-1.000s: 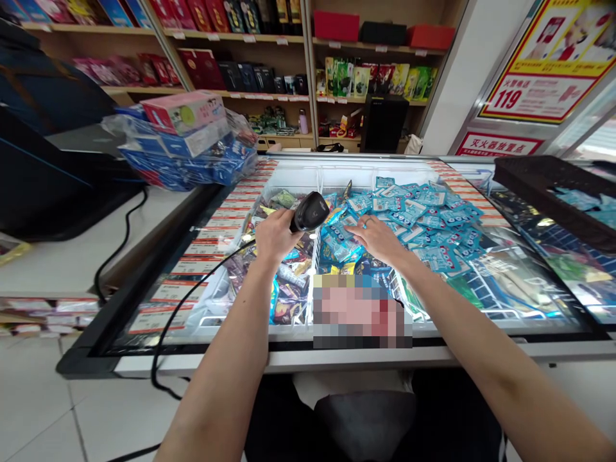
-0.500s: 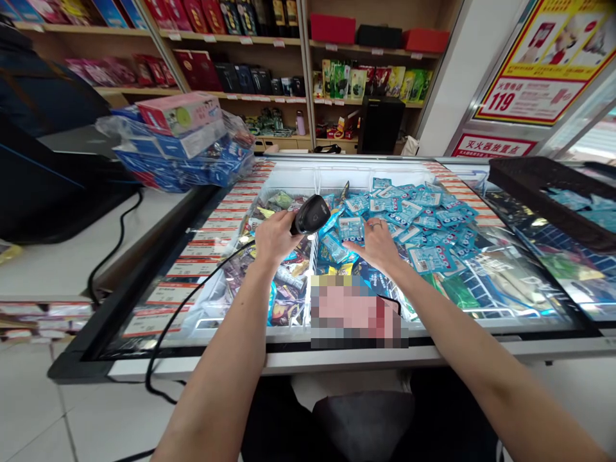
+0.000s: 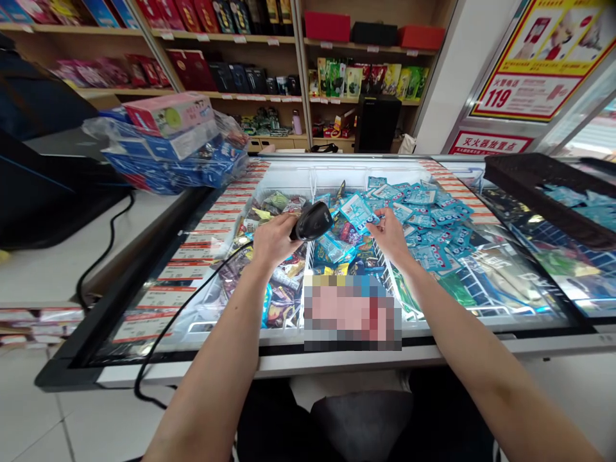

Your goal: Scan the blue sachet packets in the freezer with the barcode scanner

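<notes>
My left hand point(image 3: 275, 239) is wrapped round the handle of a black barcode scanner point(image 3: 312, 221), whose head points right. A black cable point(image 3: 192, 294) runs from it down to the left. My right hand point(image 3: 389, 236) pinches the lower right edge of a light-blue packet point(image 3: 357, 212), tilted above the glass lid. Right of that hand spreads a heap of similar blue packets point(image 3: 433, 221) on the glass. Beneath both hands is a chest freezer point(image 3: 337, 170) whose wire baskets hold colourful wrapped goods.
A pixelated patch covers something at the freezer's front edge. Blue boxes in clear plastic point(image 3: 178, 151) stand at the left, beside a dark machine point(image 3: 43, 173). A dark brown tray point(image 3: 548, 199) with blue packets sits at the right. Stocked shelves point(image 3: 283, 99) rise behind.
My right hand has lifted one blue packet off the glass, uncovering the wrapped goods in the basket below. My left hand keeps the scanner nearly where it was.
</notes>
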`<state>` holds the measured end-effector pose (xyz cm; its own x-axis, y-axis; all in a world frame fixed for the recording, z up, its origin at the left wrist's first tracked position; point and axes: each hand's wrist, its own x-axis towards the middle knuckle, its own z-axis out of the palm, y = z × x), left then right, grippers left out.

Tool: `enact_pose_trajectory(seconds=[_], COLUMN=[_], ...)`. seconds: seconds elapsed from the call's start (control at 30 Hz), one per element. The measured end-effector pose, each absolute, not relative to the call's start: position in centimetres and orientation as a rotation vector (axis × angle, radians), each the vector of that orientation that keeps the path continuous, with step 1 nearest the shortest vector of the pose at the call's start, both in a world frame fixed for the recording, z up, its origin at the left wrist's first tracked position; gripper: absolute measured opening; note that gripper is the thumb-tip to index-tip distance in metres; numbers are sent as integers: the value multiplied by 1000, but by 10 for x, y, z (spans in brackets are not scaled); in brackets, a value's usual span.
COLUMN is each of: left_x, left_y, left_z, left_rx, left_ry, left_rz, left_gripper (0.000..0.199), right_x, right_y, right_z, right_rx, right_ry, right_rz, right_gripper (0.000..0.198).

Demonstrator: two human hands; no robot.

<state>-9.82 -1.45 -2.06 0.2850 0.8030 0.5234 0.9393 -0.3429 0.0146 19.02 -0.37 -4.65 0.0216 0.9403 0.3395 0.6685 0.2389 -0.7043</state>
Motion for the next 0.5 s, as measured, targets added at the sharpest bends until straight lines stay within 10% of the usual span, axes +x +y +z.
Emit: enact_pose_trajectory(seconds=[0.5], left_x=[-92], left_y=[-13], left_z=[-26], left_rx=[-2363], left_ry=[-1394], left_rz=[-577], left_gripper=[29], right_x=[215], right_y=[4], right_z=[-48], right_rx=[-1452], right_ry=[-1809], right_rz=[176], right_gripper=[41])
